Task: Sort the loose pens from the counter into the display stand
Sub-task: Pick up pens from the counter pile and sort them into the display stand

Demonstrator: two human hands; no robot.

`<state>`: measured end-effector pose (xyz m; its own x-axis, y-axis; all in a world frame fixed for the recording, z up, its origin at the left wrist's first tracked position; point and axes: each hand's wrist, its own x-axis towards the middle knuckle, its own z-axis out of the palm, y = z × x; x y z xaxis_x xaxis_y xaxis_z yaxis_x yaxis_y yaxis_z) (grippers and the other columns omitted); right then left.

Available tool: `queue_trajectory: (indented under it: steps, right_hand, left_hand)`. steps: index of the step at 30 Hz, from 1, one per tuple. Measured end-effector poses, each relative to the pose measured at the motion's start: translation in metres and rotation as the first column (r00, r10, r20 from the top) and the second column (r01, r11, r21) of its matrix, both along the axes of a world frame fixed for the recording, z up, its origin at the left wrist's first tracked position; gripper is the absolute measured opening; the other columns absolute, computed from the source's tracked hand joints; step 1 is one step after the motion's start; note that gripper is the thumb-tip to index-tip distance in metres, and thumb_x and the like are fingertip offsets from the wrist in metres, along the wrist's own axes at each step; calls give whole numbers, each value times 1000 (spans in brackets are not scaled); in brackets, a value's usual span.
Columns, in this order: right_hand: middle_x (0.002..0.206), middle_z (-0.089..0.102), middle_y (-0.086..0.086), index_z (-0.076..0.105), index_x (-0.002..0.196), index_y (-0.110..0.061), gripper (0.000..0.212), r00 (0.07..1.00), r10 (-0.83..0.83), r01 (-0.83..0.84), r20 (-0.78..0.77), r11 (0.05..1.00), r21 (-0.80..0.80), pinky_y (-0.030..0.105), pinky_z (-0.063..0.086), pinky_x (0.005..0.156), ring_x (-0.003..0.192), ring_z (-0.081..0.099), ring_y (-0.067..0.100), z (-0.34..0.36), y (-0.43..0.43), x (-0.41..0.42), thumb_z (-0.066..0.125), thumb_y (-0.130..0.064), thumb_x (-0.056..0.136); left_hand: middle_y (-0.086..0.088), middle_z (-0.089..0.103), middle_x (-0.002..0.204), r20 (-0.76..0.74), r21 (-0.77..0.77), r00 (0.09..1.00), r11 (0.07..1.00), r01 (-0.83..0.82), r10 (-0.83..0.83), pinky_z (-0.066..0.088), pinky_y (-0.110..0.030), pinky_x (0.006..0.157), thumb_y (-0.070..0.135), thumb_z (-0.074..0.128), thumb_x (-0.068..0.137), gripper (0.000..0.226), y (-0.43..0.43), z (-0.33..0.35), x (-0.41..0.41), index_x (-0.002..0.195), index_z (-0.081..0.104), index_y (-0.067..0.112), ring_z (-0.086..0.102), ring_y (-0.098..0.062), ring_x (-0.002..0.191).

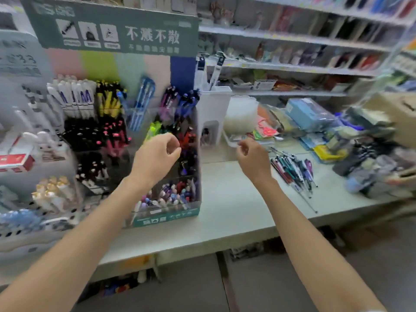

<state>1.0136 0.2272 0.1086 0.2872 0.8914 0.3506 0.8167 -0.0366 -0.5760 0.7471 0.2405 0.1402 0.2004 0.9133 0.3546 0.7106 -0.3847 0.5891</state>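
A tiered display stand (166,216) with a green base and green header holds rows of pens in clear compartments at the left of the counter. A pile of loose pens (292,170) lies on the pale counter to the right. My left hand (157,154) hovers in front of the stand's middle tiers, fingers loosely curled, nothing visible in it. My right hand (252,158) hangs above the counter between the stand and the loose pens, fingers also curled, with nothing visible in it. The frame is blurred.
A white box (212,113) stands right of the stand, with a white tub (242,113) beside it. Packets, a blue box (308,113) and assorted stationery crowd the counter's far right. Shelves of goods run behind. More pen racks (74,102) sit left of the stand.
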Motion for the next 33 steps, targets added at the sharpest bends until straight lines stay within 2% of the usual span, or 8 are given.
queue_trajectory:
  steps: [5,8,12,17,21,26,30,33]
  right_hand:
    - [121,63,11,63,122,-10,36,985,-77,121,152,944,-308,39,44,92,114,56,32,-54,-48,147,62,-27,90]
    - [125,58,8,57,128,-18,42,953,-15,163,302,866,-473,44,42,94,119,52,31,-75,-71,218,60,-39,92]
    - [134,54,7,52,137,-19,42,971,-52,169,232,838,-519,42,36,102,127,44,29,-96,-93,287,55,-32,97]
    - [129,59,8,55,134,-17,40,999,-19,45,51,823,-566,42,43,102,121,50,28,-128,-88,336,59,-28,96]
    - [130,58,4,51,138,-15,46,995,16,-69,-94,802,-594,30,45,93,114,57,22,-145,-63,350,62,-28,95]
    - [114,66,11,54,129,-12,36,990,141,-112,-9,743,-660,34,51,81,101,63,29,-181,-36,355,56,-13,93]
    - [87,61,7,58,102,-8,15,992,107,-123,-63,805,-580,33,42,66,79,58,27,-181,-27,362,55,-9,87]
    - [83,61,8,61,97,-7,10,969,112,-205,-219,860,-467,36,48,70,75,57,23,-164,-1,361,59,-9,88]
  left_hand:
    - [5,64,88,-92,-163,988,981,107,-123,46,-33,71,25,61,90,7,-8,-42,166,95,63,21,60,-20,83]
    - [3,66,99,-164,-309,971,944,117,-174,50,-37,80,30,60,90,17,-12,-85,245,104,64,21,61,-22,94]
    - [-2,66,111,-197,-477,962,876,75,-190,50,-36,83,29,59,92,25,-21,-129,308,113,63,17,60,-25,100]
    - [-4,65,118,-203,-546,969,838,8,-141,48,-34,84,29,58,94,29,-4,-164,357,119,62,16,60,-24,103]
    - [-7,60,127,-156,-555,987,830,-55,-38,42,-32,82,32,58,96,38,21,-193,393,129,57,13,58,-25,111]
    - [-17,50,134,-145,-591,983,787,-175,109,46,-42,89,32,59,94,52,45,-231,422,138,47,7,54,-34,117]
    - [-18,49,126,-129,-601,970,762,-241,205,43,-39,85,22,63,89,42,57,-242,440,125,52,4,52,-36,113]
    - [-21,54,112,-58,-597,961,762,-251,270,41,-41,85,22,57,91,25,66,-247,451,107,56,3,51,-38,106]
